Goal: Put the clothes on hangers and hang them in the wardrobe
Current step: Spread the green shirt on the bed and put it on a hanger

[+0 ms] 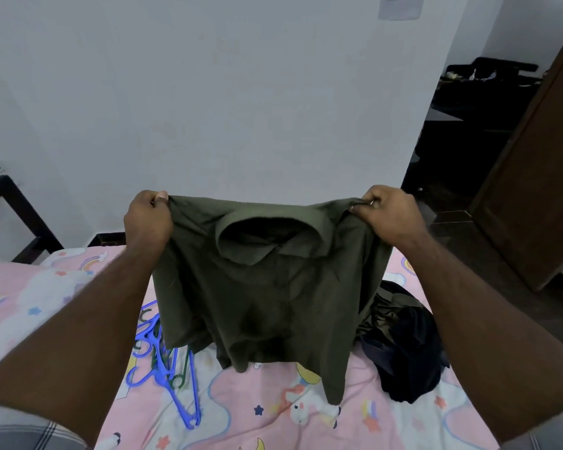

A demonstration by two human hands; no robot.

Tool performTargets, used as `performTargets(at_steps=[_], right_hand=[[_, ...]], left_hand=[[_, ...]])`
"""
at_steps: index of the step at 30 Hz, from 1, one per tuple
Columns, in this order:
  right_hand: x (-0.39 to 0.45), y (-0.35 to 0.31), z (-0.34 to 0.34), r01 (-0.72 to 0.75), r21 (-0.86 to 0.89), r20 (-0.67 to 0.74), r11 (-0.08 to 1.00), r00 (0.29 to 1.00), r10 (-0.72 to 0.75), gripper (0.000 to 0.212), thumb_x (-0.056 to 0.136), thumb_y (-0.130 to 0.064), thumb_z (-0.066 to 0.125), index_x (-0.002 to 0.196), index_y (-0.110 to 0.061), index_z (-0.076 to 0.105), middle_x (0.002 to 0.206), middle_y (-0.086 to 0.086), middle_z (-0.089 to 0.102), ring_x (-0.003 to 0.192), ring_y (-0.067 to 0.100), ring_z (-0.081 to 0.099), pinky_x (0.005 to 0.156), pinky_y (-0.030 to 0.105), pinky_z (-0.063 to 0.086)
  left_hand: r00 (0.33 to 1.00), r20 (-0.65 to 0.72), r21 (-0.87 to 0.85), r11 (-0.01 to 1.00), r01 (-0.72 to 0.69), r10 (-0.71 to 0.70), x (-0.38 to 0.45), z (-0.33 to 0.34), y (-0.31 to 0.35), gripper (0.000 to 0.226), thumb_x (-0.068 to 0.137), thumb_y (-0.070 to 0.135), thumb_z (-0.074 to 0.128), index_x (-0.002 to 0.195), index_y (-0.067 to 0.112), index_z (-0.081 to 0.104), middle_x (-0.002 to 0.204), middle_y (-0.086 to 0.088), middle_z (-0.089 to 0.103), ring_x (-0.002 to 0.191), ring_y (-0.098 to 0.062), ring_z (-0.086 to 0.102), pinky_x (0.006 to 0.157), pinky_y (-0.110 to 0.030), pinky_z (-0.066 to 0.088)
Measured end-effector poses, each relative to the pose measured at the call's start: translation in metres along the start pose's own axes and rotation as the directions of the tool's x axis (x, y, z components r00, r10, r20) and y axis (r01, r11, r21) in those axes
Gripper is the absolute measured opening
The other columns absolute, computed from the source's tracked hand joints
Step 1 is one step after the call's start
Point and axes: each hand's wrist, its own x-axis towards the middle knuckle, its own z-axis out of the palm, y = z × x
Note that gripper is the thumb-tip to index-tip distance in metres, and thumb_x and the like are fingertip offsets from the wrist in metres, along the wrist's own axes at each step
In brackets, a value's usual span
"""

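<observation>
An olive green collared shirt (267,293) hangs spread in the air above the bed. My left hand (148,217) pinches its left shoulder and my right hand (390,216) pinches its right shoulder, both at about the same height. The collar faces me and the hem dangles just over the sheet. Blue plastic hangers (163,362) lie in a loose heap on the bed at the lower left of the shirt, with a green hanger partly under them. A pile of dark clothes (403,345) sits on the bed to the right, partly hidden by the shirt.
The bed has a pink sheet (257,414) with unicorn and rainbow prints. A dark bed frame (17,209) stands at the left against the white wall. A brown wooden door (533,177) stands open at the right, beside a dark doorway.
</observation>
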Motion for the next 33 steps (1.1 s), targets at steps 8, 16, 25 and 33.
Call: performTargets(at_steps=[8, 16, 25, 33], right_hand=[[-0.014, -0.004, -0.014, -0.059, 0.105, -0.043, 0.993, 0.997, 0.064, 0.022, 0.090, -0.040, 0.066, 0.081, -0.020, 0.067, 0.074, -0.003, 0.066, 0.078, 0.022, 0.062, 0.069, 0.028, 0.041], [-0.004, -0.005, -0.018, -0.104, 0.077, -0.034, 0.992, 0.994, 0.107, 0.021, 0.087, -0.038, 0.068, 0.081, -0.018, 0.070, 0.088, 0.005, 0.070, 0.089, 0.024, 0.064, 0.077, 0.033, 0.048], [0.025, 0.043, 0.047, -0.167, -0.141, 0.058, 0.976, 0.982, 0.177, 0.022, 0.091, -0.042, 0.062, 0.084, -0.021, 0.068, 0.090, 0.002, 0.068, 0.090, 0.024, 0.061, 0.076, 0.032, 0.047], [0.066, 0.118, 0.145, -0.258, -0.274, 0.044, 0.926, 0.959, 0.280, 0.025, 0.091, -0.042, 0.059, 0.100, -0.023, 0.073, 0.106, 0.007, 0.069, 0.101, 0.034, 0.063, 0.077, 0.033, 0.043]], left_hand=[[0.915, 0.333, -0.252, 0.914, 0.319, -0.227, -0.004, -0.029, 0.024, 0.023, 0.098, 0.031, 0.062, 0.091, 0.010, 0.067, 0.098, -0.010, 0.067, 0.090, -0.026, 0.062, 0.088, -0.041, 0.051], [0.760, 0.545, -0.136, 0.857, 0.497, -0.354, 0.005, -0.033, 0.023, 0.011, 0.096, 0.021, 0.063, 0.099, 0.016, 0.072, 0.106, -0.004, 0.073, 0.096, -0.025, 0.067, 0.099, -0.050, 0.050], [0.941, 0.326, 0.082, 0.994, 0.072, -0.095, 0.031, 0.055, -0.036, 0.038, 0.100, 0.034, 0.056, 0.082, 0.002, 0.062, 0.089, -0.011, 0.059, 0.088, -0.028, 0.055, 0.086, -0.039, 0.048], [0.975, 0.188, 0.400, 0.916, 0.038, -0.122, 0.043, 0.162, -0.090, 0.025, 0.100, 0.043, 0.048, 0.110, 0.032, 0.068, 0.114, -0.010, 0.066, 0.122, -0.036, 0.048, 0.100, -0.045, 0.039]])
